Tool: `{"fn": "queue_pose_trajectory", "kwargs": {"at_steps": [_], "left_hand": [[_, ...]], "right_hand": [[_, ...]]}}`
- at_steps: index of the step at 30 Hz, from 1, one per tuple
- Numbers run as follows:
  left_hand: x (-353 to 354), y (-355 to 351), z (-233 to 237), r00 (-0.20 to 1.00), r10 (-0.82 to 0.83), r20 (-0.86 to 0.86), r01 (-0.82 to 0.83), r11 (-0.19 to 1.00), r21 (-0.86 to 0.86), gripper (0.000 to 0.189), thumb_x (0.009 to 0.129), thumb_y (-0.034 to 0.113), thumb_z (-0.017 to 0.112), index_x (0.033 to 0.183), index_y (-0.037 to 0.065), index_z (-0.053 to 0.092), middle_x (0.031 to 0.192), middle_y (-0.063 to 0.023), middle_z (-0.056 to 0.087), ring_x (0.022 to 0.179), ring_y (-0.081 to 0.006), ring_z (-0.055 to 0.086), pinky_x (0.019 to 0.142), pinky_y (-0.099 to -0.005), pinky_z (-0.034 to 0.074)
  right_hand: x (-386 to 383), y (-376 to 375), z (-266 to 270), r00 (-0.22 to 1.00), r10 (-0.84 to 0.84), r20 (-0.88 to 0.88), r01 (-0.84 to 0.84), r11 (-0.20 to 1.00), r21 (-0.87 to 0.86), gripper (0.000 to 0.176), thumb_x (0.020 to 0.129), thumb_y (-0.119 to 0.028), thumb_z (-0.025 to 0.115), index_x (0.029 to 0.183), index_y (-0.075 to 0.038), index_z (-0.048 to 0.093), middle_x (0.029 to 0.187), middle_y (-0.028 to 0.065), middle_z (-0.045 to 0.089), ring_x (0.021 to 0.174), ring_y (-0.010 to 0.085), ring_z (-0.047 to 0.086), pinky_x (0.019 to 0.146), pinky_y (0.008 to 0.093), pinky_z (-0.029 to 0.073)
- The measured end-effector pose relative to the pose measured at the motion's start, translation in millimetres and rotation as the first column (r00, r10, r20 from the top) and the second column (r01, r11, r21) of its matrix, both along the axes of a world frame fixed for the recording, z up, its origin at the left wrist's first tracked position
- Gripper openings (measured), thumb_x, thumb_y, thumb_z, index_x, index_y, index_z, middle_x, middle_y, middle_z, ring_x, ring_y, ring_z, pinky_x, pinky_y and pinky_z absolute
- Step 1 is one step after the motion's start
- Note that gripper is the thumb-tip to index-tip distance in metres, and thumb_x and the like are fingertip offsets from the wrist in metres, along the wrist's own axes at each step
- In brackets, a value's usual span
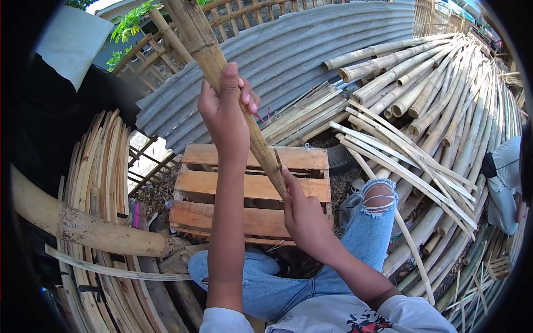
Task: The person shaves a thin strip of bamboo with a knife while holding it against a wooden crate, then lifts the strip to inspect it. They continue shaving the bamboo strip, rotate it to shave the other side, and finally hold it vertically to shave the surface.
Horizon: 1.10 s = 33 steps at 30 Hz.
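A long split bamboo piece (256, 136) runs diagonally from the top of the view down to the middle. My left hand (227, 108) is wrapped round it higher up, thumb pointing up along it. Lower down, my right hand (300, 208) is closed near the bamboo's lower end. A thin dark blade (277, 157) stands out above the right hand's thumb, against the bamboo's edge; its handle is hidden in the fingers. Beneath the bamboo lies a slatted wooden crate (255, 186), in front of my knees.
Bamboo poles (422, 105) and split strips (411, 161) are heaped at the right. More strips (102, 166) and a thick bamboo pole (111, 230) lie at the left. Corrugated sheeting (277, 50) stands behind. Another person (505, 177) is at the far right.
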State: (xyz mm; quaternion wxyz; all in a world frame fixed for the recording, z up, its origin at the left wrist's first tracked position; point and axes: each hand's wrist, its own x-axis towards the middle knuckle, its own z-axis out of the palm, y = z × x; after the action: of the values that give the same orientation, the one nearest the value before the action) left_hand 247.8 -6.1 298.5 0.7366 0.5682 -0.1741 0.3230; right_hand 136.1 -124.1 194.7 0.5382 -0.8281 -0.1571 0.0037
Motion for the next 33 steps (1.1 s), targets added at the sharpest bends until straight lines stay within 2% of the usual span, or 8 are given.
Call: {"fn": "queue_pose_trajectory", "kwargs": {"at_steps": [2,6,11,18,21,24,30,33], "left_hand": [[6,1,1,1.000,-0.018,-0.019,0.019,1.000,0.010,0.032,0.093,0.032,0.054,0.077,0.008,0.040,0.057,-0.0012,0.040,0.047,-0.0095,0.040,0.047,-0.0223,0.035],[-4,-9,5,0.999,-0.030,-0.046,0.030,1.000,0.007,0.032,0.094,0.031,0.054,0.077,0.008,0.040,0.057,-0.0012,0.040,0.047,-0.0087,0.039,0.047,-0.0224,0.035],[2,8,1,0.997,-0.074,-0.019,0.074,0.997,-0.013,0.033,0.093,0.032,0.055,0.076,0.008,0.040,0.056,-0.0008,0.039,0.046,-0.0085,0.039,0.046,-0.0220,0.034],[0,-6,1,0.996,-0.085,-0.026,0.086,0.996,0.035,0.033,0.094,0.032,0.053,0.076,0.009,0.040,0.056,-0.0001,0.037,0.046,-0.0083,0.038,0.045,-0.0223,0.032],[5,10,0,0.997,-0.075,0.034,0.074,0.997,0.031,0.033,0.094,0.032,0.052,0.075,0.008,0.040,0.056,-0.0004,0.037,0.045,-0.0081,0.036,0.044,-0.0215,0.031],[3,9,1,0.992,-0.121,0.028,0.120,0.991,0.053,0.034,0.095,0.032,0.051,0.074,0.009,0.039,0.056,-0.0003,0.036,0.045,-0.0080,0.034,0.043,-0.0209,0.030],[2,-7,3,0.994,-0.097,0.049,0.094,0.993,0.068,0.032,0.096,0.031,0.050,0.074,0.009,0.042,0.057,0.0017,0.034,0.048,-0.0062,0.033,0.044,-0.0202,0.028],[3,2,1,0.996,-0.076,0.041,0.073,0.995,0.066,0.032,0.096,0.031,0.049,0.074,0.009,0.041,0.057,0.0018,0.034,0.048,-0.0061,0.033,0.044,-0.0199,0.028]], "right_hand": [[22,3,16,0.990,0.009,0.140,-0.020,0.997,0.079,0.046,0.092,-0.007,0.041,0.135,0.001,0.027,0.055,0.0265,0.053,0.050,0.0424,0.055,0.050,0.0522,0.040],[18,10,37,0.992,-0.051,0.119,0.040,0.995,0.090,0.044,0.093,-0.007,0.039,0.135,0.000,0.028,0.056,0.0267,0.053,0.051,0.0439,0.055,0.049,0.0514,0.041],[-7,-2,-23,1.000,-0.013,0.023,0.013,1.000,0.004,0.046,0.093,-0.007,0.039,0.137,-0.001,0.026,0.053,0.0242,0.052,0.047,0.0416,0.054,0.047,0.0520,0.041],[26,10,33,0.992,-0.035,0.121,0.023,0.995,0.096,0.051,0.089,-0.006,0.042,0.137,0.000,0.026,0.053,0.0238,0.052,0.051,0.0418,0.055,0.051,0.0529,0.042],[-7,4,-34,0.999,0.011,-0.044,-0.012,1.000,-0.026,0.056,0.086,-0.004,0.042,0.139,0.000,0.022,0.057,0.0255,0.054,0.056,0.0439,0.057,0.055,0.0538,0.044],[-8,-11,-22,0.977,0.066,-0.202,-0.087,0.992,-0.095,0.061,0.084,-0.005,0.044,0.140,-0.002,0.021,0.060,0.0261,0.056,0.059,0.0449,0.058,0.058,0.0526,0.047],[24,9,30,0.996,0.017,0.087,-0.032,0.986,0.164,0.063,0.082,-0.003,0.044,0.141,-0.001,0.022,0.060,0.0227,0.057,0.058,0.0417,0.059,0.057,0.0507,0.048],[0,3,-30,0.995,0.061,-0.082,-0.062,0.998,-0.018,0.064,0.083,-0.004,0.042,0.142,-0.001,0.019,0.060,0.0228,0.056,0.059,0.0419,0.059,0.059,0.0517,0.047]]}}
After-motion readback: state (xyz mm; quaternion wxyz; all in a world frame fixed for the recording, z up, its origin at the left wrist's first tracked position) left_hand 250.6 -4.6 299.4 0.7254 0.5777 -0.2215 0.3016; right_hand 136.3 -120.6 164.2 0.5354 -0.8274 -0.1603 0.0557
